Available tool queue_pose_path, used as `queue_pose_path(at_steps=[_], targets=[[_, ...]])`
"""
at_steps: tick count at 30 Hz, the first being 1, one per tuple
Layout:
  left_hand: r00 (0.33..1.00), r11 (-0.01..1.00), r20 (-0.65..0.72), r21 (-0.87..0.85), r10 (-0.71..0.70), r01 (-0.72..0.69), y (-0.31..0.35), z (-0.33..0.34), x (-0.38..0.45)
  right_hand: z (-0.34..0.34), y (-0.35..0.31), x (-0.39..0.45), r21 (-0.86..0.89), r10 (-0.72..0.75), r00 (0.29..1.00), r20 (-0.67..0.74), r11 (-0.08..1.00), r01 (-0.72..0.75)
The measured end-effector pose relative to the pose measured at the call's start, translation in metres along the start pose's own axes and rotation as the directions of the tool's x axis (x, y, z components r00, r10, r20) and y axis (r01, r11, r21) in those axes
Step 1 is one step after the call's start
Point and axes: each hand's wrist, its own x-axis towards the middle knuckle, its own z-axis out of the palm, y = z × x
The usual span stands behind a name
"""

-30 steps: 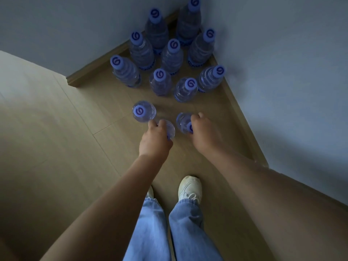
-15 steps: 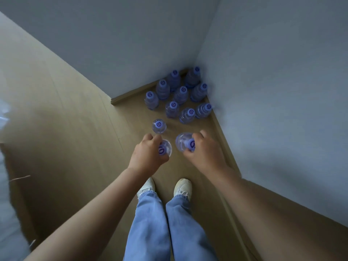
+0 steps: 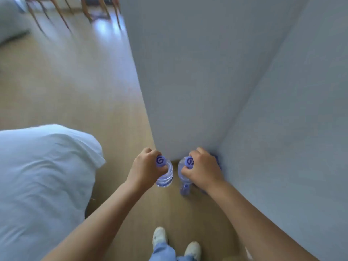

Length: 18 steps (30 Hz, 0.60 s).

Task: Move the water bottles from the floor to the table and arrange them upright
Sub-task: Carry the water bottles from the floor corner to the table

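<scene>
At lower centre, our left hand (image 3: 144, 169) grips one water bottle (image 3: 165, 176) by its neck; our right hand (image 3: 204, 170) grips another bottle (image 3: 183, 178), fingers curled under both caps.

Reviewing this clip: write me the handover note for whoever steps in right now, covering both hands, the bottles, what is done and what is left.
Left hand: grips a clear plastic water bottle with a purple cap by the neck, off the floor.
Right hand: grips a second clear purple-capped bottle the same way.
Other bottles: only a purple sliver shows behind the right hand, in the wall corner; number cannot be told.
Done: two bottles lifted.
Left: carry both to the table, stand them upright, return for the rest. Blurred wooden furniture legs show at the far top left; no tabletop is visible. A white bed lies to the left.
</scene>
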Motion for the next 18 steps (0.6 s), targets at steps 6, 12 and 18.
queue_pose_path(at_steps=[6,12,18], targets=[[0.958,0.999,-0.282,-0.003,0.05,-0.053,0.018,-0.119,-0.014,-0.077,-0.096,0.018,0.045,-0.194,0.981,-0.01,0.98,0.194],[0.926,0.994,-0.367,0.09,0.085,-0.056,0.012,-0.22,-0.021,-0.119,-0.186,0.043,0.072,-0.346,0.938,-0.029,0.935,0.347],[0.927,0.989,-0.374,0.149,0.035,0.023,-0.003,-0.315,-0.004,-0.127,-0.272,0.078,0.057,-0.441,0.896,-0.04,0.895,0.443]])
